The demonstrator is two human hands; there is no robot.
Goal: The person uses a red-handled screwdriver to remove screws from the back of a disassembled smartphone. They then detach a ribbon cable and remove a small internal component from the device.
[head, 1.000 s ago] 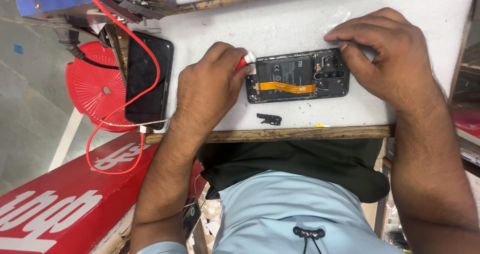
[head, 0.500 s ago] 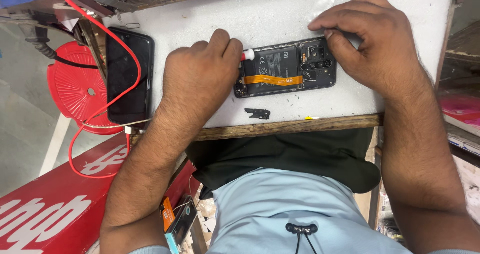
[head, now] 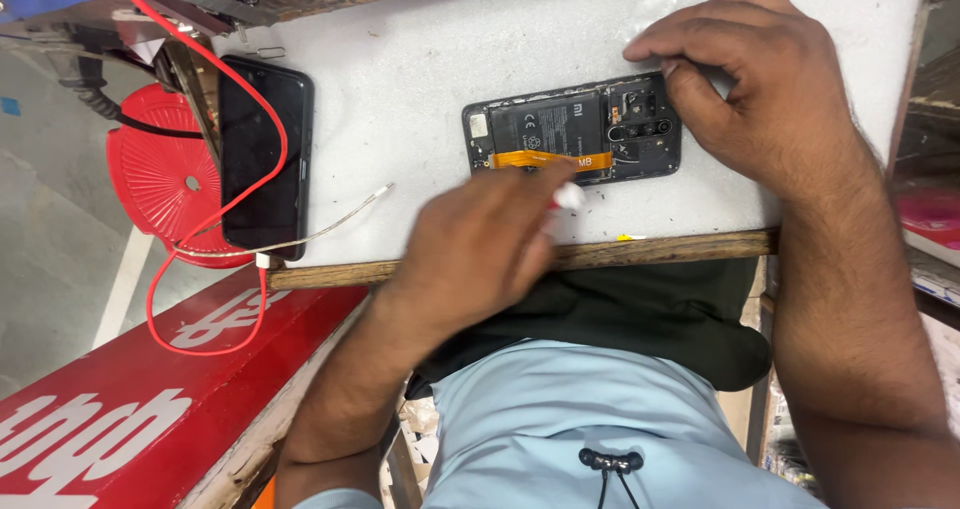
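Right hand (head: 760, 99) presses the opened phone (head: 572, 134) on the table (head: 420, 79), grip loose; left hand (head: 480, 249) pinches a small white-tipped tool (head: 568, 199)

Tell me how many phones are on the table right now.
2. An opened phone with its back off lies under the right hand, just beyond the left hand. A black phone lies face up at the table's left edge, beside a red cable.

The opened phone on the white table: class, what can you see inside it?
Inside the opened phone: a dark battery, an orange ribbon cable and camera lenses. The right hand covers its far end.
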